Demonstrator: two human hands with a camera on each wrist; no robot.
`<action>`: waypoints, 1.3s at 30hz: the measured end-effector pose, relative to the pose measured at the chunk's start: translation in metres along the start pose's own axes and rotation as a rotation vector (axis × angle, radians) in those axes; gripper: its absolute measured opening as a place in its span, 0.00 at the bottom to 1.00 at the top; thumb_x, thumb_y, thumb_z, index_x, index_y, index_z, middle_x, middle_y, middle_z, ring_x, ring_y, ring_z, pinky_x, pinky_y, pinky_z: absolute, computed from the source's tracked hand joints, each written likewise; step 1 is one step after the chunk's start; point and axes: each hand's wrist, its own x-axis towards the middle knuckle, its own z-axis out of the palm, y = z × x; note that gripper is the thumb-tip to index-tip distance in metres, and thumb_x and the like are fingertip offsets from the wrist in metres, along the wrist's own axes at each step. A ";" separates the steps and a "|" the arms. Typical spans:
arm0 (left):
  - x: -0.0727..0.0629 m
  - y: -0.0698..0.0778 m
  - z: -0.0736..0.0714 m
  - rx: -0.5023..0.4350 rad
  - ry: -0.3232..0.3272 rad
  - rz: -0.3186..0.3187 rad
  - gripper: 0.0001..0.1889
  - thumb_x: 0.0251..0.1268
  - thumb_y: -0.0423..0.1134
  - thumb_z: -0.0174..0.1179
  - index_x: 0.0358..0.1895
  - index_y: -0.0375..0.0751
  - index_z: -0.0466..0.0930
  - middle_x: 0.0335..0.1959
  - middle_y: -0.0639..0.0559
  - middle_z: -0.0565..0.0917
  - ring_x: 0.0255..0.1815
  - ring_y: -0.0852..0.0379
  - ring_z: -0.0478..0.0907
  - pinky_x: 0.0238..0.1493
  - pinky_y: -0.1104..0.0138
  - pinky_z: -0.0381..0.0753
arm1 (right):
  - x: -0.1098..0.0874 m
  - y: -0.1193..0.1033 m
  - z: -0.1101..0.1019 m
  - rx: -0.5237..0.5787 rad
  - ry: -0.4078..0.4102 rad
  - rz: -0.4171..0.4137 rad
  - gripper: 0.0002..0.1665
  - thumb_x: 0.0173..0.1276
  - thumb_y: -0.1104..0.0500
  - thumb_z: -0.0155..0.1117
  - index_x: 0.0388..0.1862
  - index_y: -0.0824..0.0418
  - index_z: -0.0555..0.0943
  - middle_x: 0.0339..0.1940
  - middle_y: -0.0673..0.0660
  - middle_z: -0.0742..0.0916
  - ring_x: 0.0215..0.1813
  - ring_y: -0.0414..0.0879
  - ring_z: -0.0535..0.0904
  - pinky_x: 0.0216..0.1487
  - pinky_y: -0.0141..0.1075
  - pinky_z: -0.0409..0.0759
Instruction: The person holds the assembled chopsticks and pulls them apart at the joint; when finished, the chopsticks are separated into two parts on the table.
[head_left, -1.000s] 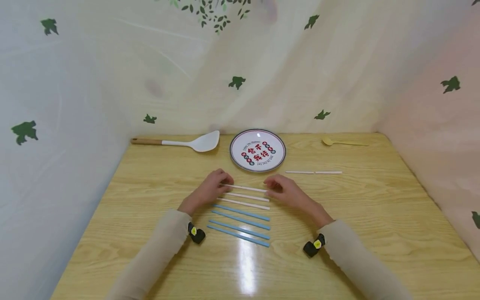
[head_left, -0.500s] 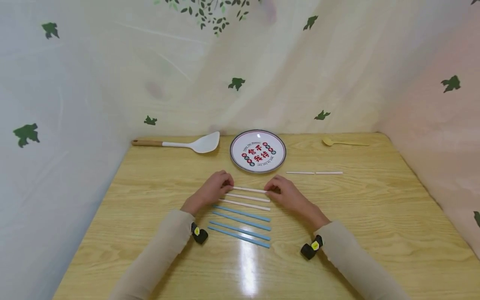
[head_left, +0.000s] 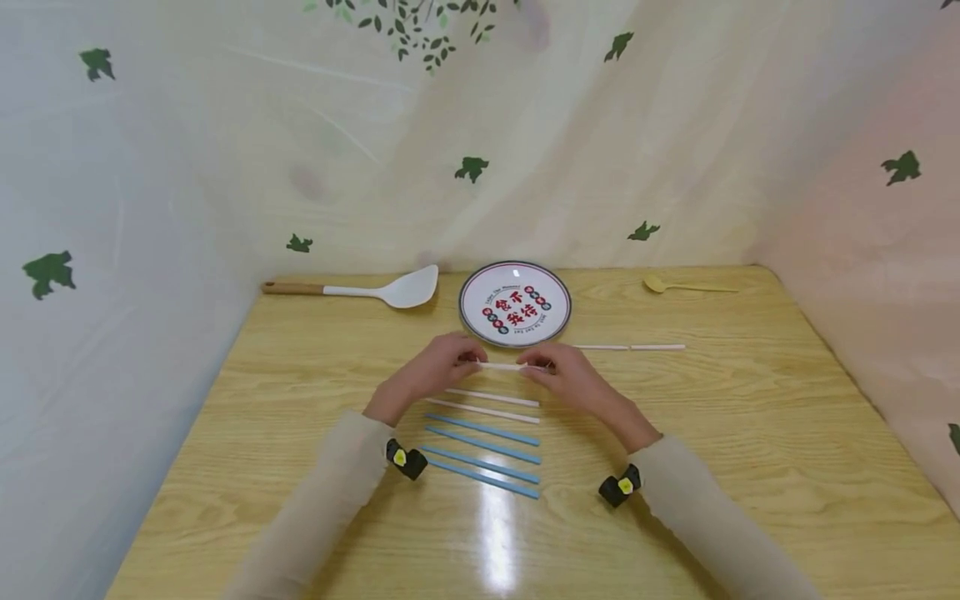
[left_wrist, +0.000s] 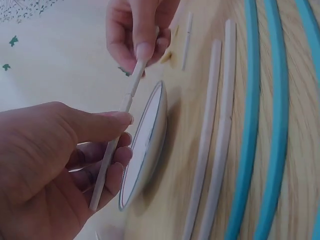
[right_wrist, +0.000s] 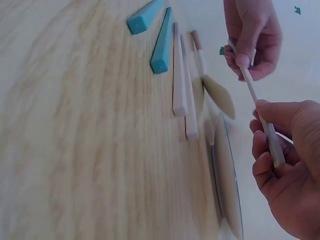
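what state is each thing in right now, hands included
Left hand, pinching the raised stick
Right hand, pinching the same stick
Raised stick, off the table, seam or crack showing, can't tell which
Two white sticks, lying side by side, apart
Four blue sticks, lying in a row
Far white stick, looks split in two, end to end
Plate, face up
Spatula, lying down
Spoon, lying down

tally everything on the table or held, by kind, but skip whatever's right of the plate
Blue sticks: 4
White sticks on the table: 2
White stick in the fingers: 1
Plate: 1
Spatula: 1
Total: 9
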 end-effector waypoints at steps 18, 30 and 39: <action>0.008 0.013 0.001 0.006 0.051 0.041 0.06 0.67 0.34 0.58 0.41 0.37 0.82 0.36 0.50 0.80 0.37 0.59 0.75 0.41 0.69 0.77 | 0.004 -0.011 -0.004 -0.032 0.016 -0.054 0.06 0.69 0.61 0.60 0.41 0.60 0.82 0.35 0.52 0.83 0.36 0.41 0.76 0.39 0.34 0.78; 0.009 0.014 0.003 0.020 0.144 0.110 0.05 0.66 0.34 0.59 0.38 0.38 0.83 0.33 0.50 0.79 0.35 0.59 0.75 0.39 0.70 0.77 | -0.001 -0.014 -0.010 -0.063 0.053 -0.099 0.03 0.70 0.62 0.59 0.39 0.60 0.79 0.35 0.52 0.81 0.37 0.41 0.75 0.41 0.35 0.78; 0.010 0.017 0.002 0.009 0.170 0.100 0.04 0.65 0.34 0.59 0.36 0.38 0.83 0.32 0.51 0.78 0.33 0.60 0.74 0.37 0.70 0.76 | -0.002 -0.013 -0.011 -0.062 0.099 -0.134 0.03 0.70 0.63 0.58 0.38 0.61 0.78 0.34 0.53 0.80 0.35 0.41 0.74 0.38 0.34 0.77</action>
